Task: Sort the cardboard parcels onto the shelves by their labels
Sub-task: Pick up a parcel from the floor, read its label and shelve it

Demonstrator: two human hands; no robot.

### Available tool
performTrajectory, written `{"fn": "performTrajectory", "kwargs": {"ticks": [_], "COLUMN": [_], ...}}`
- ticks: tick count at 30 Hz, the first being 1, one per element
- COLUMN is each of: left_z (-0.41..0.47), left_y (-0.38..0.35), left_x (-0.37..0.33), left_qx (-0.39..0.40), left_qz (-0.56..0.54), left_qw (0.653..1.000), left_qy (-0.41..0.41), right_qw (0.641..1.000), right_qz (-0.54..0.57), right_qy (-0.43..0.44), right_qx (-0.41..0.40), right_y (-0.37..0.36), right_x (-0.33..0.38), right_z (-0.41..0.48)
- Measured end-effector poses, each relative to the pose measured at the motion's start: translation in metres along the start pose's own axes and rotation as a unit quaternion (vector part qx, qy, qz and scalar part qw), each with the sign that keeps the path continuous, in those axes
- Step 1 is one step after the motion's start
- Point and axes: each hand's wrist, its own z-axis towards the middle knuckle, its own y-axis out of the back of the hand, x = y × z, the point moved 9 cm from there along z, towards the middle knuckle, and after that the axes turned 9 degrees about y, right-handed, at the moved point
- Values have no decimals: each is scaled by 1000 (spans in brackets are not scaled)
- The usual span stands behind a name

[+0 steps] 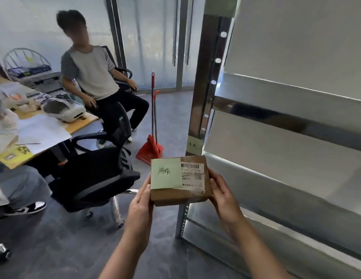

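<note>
Both hands, the left hand (140, 206) and right hand (224, 196), clasp the small cardboard parcel (179, 183) by its side edges, holding it face-up in mid-air beside the metal shelving unit (286, 121), apparently so its green handwritten note (165, 174) can be matched with the green tag (193, 144) on the shelf post.

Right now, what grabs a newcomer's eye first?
The cardboard parcel at centre, held between the left hand and right hand, with a green handwritten note on top. Just right stands the metal shelving unit; behind, a red dustpan stands on the floor.
</note>
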Motion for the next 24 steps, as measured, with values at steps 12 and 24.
{"fn": "performTrajectory", "kwargs": {"ticks": [12, 24], "left_z": [40, 78], "left_y": [-25, -58], "left_x": [5, 25], "left_qx": [56, 62], "left_qz": [114, 151], "left_qw": [991, 982], "left_qy": [47, 97], "right_qw": [989, 984], "right_qz": [-5, 15], "right_qy": [-53, -83], "right_qx": [-139, -156], "right_y": [40, 83], "right_x": [-23, -52], "right_z": [-11, 4]}}
